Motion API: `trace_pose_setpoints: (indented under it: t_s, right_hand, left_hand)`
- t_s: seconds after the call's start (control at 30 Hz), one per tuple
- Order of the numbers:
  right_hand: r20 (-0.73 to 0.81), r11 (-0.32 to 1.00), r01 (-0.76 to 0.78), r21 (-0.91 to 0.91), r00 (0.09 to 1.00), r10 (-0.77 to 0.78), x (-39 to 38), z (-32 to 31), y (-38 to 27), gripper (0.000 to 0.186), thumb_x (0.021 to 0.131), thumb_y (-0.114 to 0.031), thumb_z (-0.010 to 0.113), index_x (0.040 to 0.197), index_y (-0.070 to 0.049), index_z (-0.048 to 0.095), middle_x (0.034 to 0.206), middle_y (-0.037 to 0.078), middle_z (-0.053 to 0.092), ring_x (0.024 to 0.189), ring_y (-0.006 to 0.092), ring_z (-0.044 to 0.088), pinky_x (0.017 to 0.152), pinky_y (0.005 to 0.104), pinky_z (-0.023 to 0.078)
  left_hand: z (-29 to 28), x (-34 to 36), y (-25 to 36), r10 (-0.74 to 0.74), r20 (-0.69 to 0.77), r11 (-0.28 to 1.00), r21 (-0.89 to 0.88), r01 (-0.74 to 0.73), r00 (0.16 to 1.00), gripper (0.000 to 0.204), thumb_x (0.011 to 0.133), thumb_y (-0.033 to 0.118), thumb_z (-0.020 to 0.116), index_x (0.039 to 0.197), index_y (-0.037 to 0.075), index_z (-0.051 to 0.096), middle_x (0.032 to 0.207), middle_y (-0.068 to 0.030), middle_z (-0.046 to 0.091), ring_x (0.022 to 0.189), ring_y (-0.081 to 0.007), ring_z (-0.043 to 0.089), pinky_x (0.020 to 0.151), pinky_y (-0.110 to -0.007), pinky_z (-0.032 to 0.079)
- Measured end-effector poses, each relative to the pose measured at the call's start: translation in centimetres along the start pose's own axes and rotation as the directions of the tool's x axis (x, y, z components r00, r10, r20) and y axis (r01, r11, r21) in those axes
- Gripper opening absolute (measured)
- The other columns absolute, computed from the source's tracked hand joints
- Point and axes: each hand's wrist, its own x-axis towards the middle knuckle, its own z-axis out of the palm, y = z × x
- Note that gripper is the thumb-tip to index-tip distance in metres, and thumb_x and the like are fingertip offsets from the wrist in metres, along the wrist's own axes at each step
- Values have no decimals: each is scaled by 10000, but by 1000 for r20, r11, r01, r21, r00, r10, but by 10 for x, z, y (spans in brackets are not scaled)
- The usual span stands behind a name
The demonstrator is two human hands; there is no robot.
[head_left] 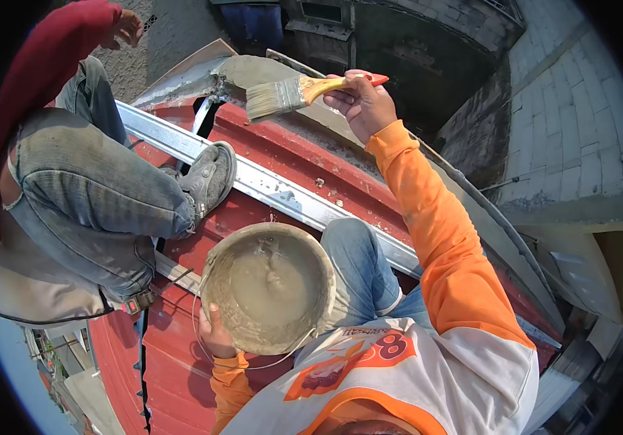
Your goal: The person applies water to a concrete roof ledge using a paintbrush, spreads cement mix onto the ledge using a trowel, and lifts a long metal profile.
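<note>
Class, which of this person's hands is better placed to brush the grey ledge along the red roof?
Probably the right hand: it holds the brush, stretched out toward the grey ledge, while the left hand is against the bucket.

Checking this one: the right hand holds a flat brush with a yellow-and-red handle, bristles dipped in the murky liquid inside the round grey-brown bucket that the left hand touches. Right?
Not quite: the head view shows the flat yellow-and-red-handled brush raised in the right hand, bristles outside the round grey-brown bucket, not dipped. The rest is right.
</note>
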Motion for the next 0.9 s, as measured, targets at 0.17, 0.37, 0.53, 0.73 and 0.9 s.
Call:
trace_pose_setpoints:
  t_s: [0.17,0.37,0.53,0.73,0.9]
  right_hand:
    - [-310,988,120,-100,940,-145,64,-88,33,129,887,-71,535,1002,-17,515,1057,203,625,921,303,653,791,392,589]
    - [-578,901,38,-432,756,-309,-62,-256,-26,154,877,-90,532,1001,2,534,1005,183,648,870,308,673,765,393,592]
    - [-449,381,-248,-891,610,-653,-117,-272,-77,167,861,-118,568,964,14,559,927,138,671,786,222,685,685,316,589]
    - [-394,891,230,-392,833,-389,-18,-138,16,170,869,-98,568,983,28,565,904,151,678,748,216,692,672,302,595]
    - [-540,937,142,-318,785,-303,-14,-178,54,192,849,-64,582,1011,26,530,940,181,653,776,259,684,669,361,612]
  left_hand:
    - [10,6,24,-65,1,986,-155,65,998,580,924,443,555,1222,-52,502,1083,-121,609,917,-198,587,786,-306,468]
    - [5,-1,23,-64,27,975,-214,68,998,510,947,384,540,1242,-28,487,1097,-135,599,918,-192,588,787,-303,474]
    - [11,-5,40,-110,97,936,-324,135,989,485,960,357,527,1253,-25,469,1125,-144,588,939,-189,582,812,-301,472]
    - [17,-14,37,-65,60,976,-202,76,996,558,960,417,497,1280,-39,458,1155,-175,575,995,-234,567,847,-331,457]
    - [-6,4,10,75,17,977,201,-77,997,619,951,433,503,1287,-85,455,1216,-201,555,1010,-265,570,849,-345,462]
